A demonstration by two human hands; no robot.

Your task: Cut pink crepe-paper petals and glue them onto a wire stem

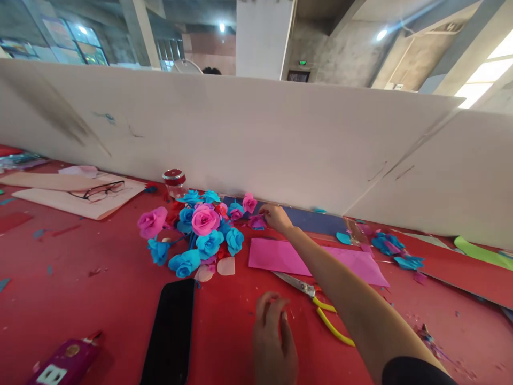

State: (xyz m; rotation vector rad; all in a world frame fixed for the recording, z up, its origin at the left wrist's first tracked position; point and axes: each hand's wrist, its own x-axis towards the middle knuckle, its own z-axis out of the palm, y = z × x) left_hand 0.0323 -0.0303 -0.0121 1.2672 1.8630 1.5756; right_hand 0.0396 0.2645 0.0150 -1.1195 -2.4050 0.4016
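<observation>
My right hand (277, 218) reaches forward across the table, thumb and fingers pinched at a magenta paper petal (256, 222); the fingertips partly hide it. Close to its left stands a bunch of blue and pink paper roses (205, 220). Nearer to me, my left hand (274, 334) hovers over the red tabletop, fingers loosely bent and apart, with nothing in them. Under my right forearm lie a folded magenta paper sheet (280, 255) and scissors with yellow handles (329, 325). Two pale pink petals (226, 266) rest by the front of the bunch.
A black phone (170, 331) and a purple box-like item (66, 361) lie at front left. Behind the roses is a red-lidded jar (174, 182). Eyeglasses (98, 191) rest on pale paper. Blue petals (388, 245) and red sheets (460, 267) lie right. A white partition (248, 136) bounds the back.
</observation>
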